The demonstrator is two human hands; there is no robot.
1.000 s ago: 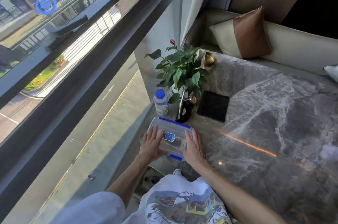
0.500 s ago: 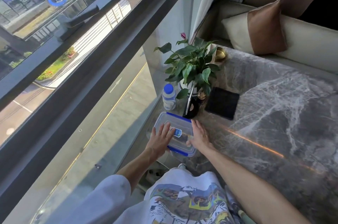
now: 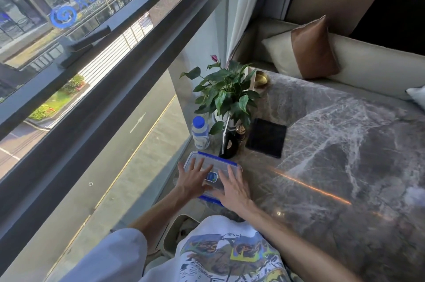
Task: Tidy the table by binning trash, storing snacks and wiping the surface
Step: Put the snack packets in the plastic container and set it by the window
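Observation:
A clear plastic snack box with a blue-rimmed lid (image 3: 218, 162) lies at the near left corner of the grey marble table (image 3: 333, 166). My left hand (image 3: 193, 178) rests flat on the left half of the lid, fingers spread. My right hand (image 3: 234, 189) lies flat on the right half, fingers stretched forward. Both palms press on the lid without gripping it. What is inside the box is hidden by my hands.
Behind the box stand a blue-capped water bottle (image 3: 200, 132), a potted green plant (image 3: 225, 97) and a dark bottle (image 3: 228, 146). A black square mat (image 3: 266, 137) lies to the right. A window runs along the left; a sofa with a cushion (image 3: 305, 51) is behind the table.
My right hand has moved from the box's right edge onto the lid. My left hand has stayed on the lid's left half. The camera view has shifted a little.

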